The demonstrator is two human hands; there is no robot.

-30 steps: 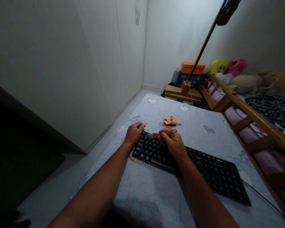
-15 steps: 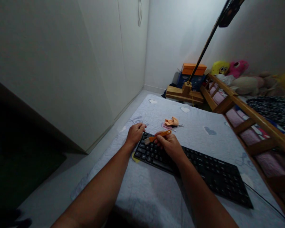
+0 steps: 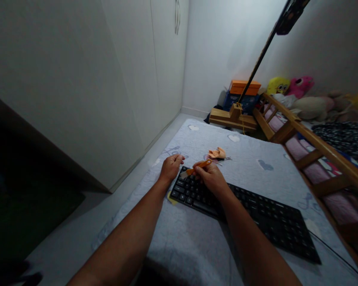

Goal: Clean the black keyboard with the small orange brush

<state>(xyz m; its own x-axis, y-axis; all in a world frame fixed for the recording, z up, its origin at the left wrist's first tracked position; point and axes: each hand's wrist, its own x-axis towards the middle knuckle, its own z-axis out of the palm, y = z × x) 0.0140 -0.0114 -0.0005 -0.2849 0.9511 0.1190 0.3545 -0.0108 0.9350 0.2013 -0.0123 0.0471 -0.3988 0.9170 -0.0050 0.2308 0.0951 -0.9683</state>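
Observation:
A black keyboard [image 3: 265,216] lies slantwise on the light patterned bedspread. My right hand [image 3: 211,176] is closed in a pinch on a small brush with an orange handle [image 3: 207,163]. The brush's pale bristles [image 3: 185,173] are at the keys near the keyboard's upper left corner. Beside that corner is my left hand [image 3: 170,167], its fingers curled in and its thumb lying along them. It is right against the keyboard's left edge, but whether it grips anything is hidden. My right hand and forearm cover some of the middle keys.
Behind the keyboard lie a crumpled orange cloth [image 3: 217,152] and small thin tools [image 3: 228,159]. A cable [image 3: 331,248] runs from the keyboard's right end. A wooden bed rail [image 3: 325,147] bounds the right, a pale wardrobe [image 3: 131,87] the left. A pole stand [image 3: 234,115] stands beyond.
The brush and my right hand have shifted slightly left and up over the keys. My left hand has hardly moved. The whole view has shifted a little.

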